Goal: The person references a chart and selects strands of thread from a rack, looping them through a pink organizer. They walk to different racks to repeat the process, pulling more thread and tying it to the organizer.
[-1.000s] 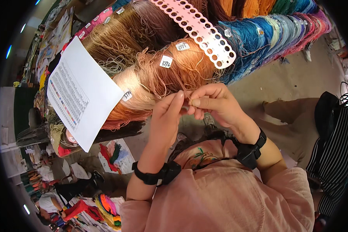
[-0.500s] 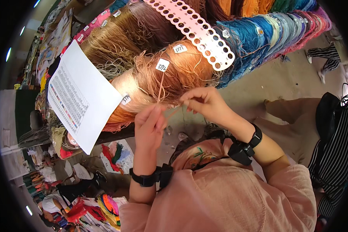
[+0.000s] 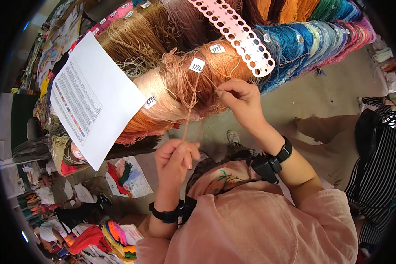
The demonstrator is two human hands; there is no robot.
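Observation:
My left hand (image 3: 176, 157) is closed in a pinch on a few pinkish-brown threads (image 3: 187, 125). They run taut up to the brown thread skein (image 3: 178, 81), which hangs in a row with others and carries a white tag (image 3: 197, 65). My right hand (image 3: 241, 97) is pinched at the lower right of that skein, and a thin strand seems to reach its fingertips. Peach skeins (image 3: 150, 86) hang on the left and orange-tan ones (image 3: 233, 61) on the right. Across the row lies a pink-and-white thread card with punched holes (image 3: 240, 37).
A printed white sheet (image 3: 97, 79) rests on the skeins at left. Blue to pink skeins (image 3: 290, 46) continue rightward. Below left, red and green threads (image 3: 124, 176) lie on a pale sheet. People stand at the far right and lower left.
My left hand has drawn down toward me, pulling the threads longer. My right hand has moved up and slightly right, away from the left, to the skein's edge.

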